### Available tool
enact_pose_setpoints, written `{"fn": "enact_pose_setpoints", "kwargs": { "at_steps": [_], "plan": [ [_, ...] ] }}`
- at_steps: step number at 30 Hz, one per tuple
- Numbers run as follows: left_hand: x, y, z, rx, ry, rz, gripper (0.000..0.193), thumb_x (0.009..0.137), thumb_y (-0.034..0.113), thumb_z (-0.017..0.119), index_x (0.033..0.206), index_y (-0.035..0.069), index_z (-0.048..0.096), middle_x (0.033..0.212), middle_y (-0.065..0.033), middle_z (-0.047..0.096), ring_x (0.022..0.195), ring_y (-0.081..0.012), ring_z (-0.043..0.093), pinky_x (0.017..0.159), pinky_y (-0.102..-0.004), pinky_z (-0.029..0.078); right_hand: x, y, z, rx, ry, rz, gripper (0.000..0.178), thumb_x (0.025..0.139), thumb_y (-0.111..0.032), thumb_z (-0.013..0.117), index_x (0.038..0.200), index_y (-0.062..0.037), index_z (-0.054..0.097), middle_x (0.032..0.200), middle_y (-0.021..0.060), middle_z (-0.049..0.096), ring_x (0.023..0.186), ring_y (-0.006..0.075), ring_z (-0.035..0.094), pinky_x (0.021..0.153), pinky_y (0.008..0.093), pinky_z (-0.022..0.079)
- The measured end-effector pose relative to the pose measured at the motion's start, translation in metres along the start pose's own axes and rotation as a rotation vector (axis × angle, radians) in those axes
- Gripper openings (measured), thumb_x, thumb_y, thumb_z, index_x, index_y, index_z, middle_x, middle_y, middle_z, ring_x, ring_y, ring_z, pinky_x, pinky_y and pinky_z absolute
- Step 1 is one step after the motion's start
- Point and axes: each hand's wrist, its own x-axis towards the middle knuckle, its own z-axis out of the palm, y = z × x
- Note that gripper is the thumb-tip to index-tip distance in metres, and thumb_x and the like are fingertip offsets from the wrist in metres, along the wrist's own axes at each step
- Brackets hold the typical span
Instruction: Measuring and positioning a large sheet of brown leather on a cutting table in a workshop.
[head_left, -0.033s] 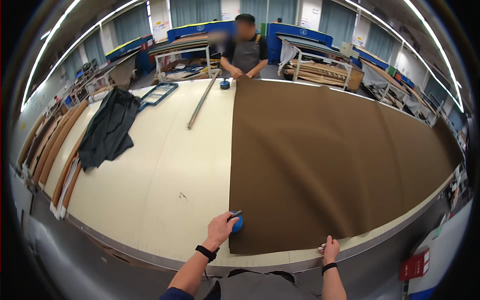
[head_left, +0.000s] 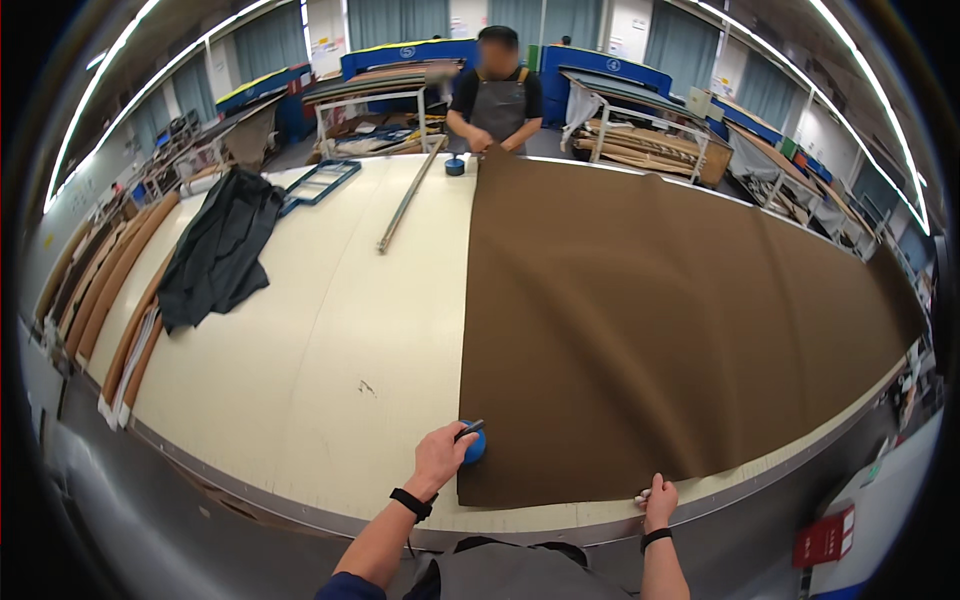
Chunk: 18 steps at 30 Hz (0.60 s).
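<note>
My left hand is closed around the black handle of a round blue block. That block stands on the left edge of a large brown sheet, close to its near corner. At the sheet's near edge, farther right, my right hand has its fingers curled in and closed on the edge. Something small and pale shows at those fingertips, too small to make out. The sheet lies over the right part of a cream table, with soft folds running across it.
Across the table a person in a grey apron has hands at the sheet's far left corner, beside another round blue block. A metal bar, a blue frame, dark cloth and brown rolls lie to the left.
The person across the table has straightened up a little. The whole view has shifted slightly. My two hands and the brown sheet look the same.
</note>
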Motion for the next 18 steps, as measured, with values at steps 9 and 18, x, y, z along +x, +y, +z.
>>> {"fn": "enact_pose_setpoints", "kwargs": {
  "at_steps": [9, 18],
  "plan": [
    [-0.010, -0.007, -0.010, 0.016, -0.020, -0.080, 0.027, 0.088, 0.035, 0.061, 0.101, 0.011, 0.068, 0.084, -0.0128, 0.068, 0.079, -0.0325, 0.065, 0.067, -0.0411, 0.050, -0.003, 0.000, 0.000, 0.116, -0.019, -0.048, 0.039, 0.097, -0.031, 0.057, 0.069, -0.0066, 0.044, 0.057, 0.0038, 0.052, 0.042, 0.0115, 0.051, 0.036, 0.0239, 0.040],
    [-0.022, -0.025, -0.025, -0.013, 0.086, -0.151, 0.028, 0.087, 0.032, 0.064, 0.100, 0.008, 0.068, 0.079, -0.0138, 0.067, 0.073, -0.0286, 0.065, 0.065, -0.0357, 0.049, -0.012, -0.012, 0.001, 0.181, -0.041, 0.006, 0.037, 0.097, -0.033, 0.055, 0.073, -0.0069, 0.046, 0.059, 0.0025, 0.051, 0.044, 0.0117, 0.052, 0.038, 0.0231, 0.040]
  ]
}}
